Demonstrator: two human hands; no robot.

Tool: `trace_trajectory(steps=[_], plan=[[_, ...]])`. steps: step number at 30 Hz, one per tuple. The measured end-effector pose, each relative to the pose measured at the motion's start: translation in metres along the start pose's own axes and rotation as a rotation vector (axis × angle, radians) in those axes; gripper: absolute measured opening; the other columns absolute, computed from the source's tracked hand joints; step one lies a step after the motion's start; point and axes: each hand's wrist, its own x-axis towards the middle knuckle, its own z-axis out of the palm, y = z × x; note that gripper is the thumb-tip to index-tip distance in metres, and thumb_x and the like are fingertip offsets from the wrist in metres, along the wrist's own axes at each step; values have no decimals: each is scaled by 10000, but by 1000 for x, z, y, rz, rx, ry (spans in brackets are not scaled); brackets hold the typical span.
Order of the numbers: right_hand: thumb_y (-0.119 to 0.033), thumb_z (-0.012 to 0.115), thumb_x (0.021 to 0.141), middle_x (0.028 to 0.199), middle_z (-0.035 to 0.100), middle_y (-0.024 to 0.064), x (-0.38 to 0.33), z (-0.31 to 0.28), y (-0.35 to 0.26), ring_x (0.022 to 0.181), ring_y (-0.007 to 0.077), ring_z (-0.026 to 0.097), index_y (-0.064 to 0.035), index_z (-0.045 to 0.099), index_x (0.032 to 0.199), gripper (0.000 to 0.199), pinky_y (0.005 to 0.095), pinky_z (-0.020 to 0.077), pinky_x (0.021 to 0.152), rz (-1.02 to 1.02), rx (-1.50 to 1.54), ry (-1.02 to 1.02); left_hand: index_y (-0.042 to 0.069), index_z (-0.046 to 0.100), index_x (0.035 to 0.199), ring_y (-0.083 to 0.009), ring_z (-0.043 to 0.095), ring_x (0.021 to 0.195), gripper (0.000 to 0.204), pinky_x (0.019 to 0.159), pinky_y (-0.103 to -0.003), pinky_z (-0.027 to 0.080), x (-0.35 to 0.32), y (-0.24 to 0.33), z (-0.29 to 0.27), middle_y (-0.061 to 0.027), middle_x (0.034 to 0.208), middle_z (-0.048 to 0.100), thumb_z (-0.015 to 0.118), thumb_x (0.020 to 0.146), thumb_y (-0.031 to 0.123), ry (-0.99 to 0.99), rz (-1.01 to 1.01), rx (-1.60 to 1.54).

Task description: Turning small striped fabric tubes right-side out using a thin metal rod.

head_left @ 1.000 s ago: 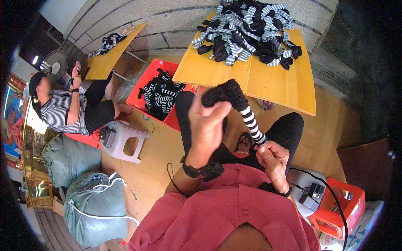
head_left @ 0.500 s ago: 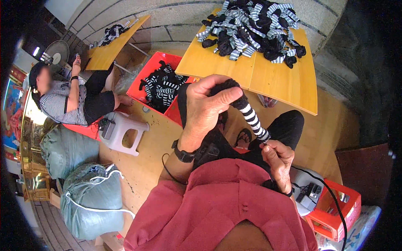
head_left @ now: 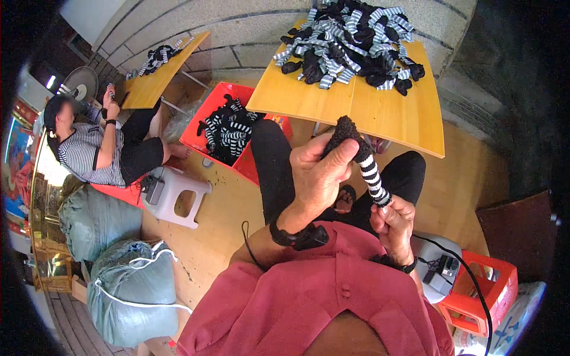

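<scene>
A small knitted tube (head_left: 371, 177), striped black and white with a fuzzy black end, is stretched slantwise between my hands above my lap. My left hand (head_left: 316, 178) is closed round the fuzzy black end, its thumb lying across the top. At the lower striped end, my right hand (head_left: 393, 224) pinches the tip between thumb and fingers. Both wrists wear black straps. On the wooden table (head_left: 404, 113) ahead lies a heap of similar striped and black knitted pieces (head_left: 350, 44).
More striped pieces fill a red bin (head_left: 196, 132) at front left. A co-worker (head_left: 89, 139) sits by another wooden table (head_left: 145, 86). Tied sacks (head_left: 136, 299) and a pale plastic stool (head_left: 178, 196) stand to the left. A red stool (head_left: 481, 291) and a cable (head_left: 469, 270) are at right.
My left hand has come down and to the right, bringing the fuzzy end closer to my right hand. The right hand keeps its pinch slightly lower. The view has shifted a little.
</scene>
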Motion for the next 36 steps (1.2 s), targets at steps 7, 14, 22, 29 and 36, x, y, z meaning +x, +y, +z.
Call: trace_trajectory(steps=[7,14,22,29,36], plan=[[-131,600,814,545,462,10,7,4,-6,437,60,342,31,593,813,162,202,217,384,121,160,-197,-60,594,884,-39,348,474,216,435,-203,294,0,-8,5,3,646,507,594,863,155,-43,108,78],[-120,598,847,594,507,7,1,7,-7,486,53,402,27,614,860,148,179,270,428,-285,-408,82,-18,624,919,-9,327,458,184,404,-182,235,13,15,4,52,631,483,629,843,149,100,153,-27],[-127,612,837,590,519,-6,9,10,-13,494,58,435,14,633,843,143,188,314,438,-341,-486,51,5,609,815,-18,336,455,129,404,-187,242,12,15,-4,46,613,490,649,822,128,47,105,-5],[-61,611,812,554,507,6,9,7,-18,475,64,444,25,622,793,89,203,324,431,-506,-668,64,-42,591,873,-45,353,471,146,426,-208,303,16,27,-4,-4,648,510,629,821,88,-109,-75,42],[-143,622,811,514,469,30,5,15,-19,397,70,352,35,580,790,184,205,242,370,-26,-71,-61,-34,591,891,-41,365,494,190,445,-197,303,2,13,8,-2,667,517,626,833,144,-109,-1,11]])
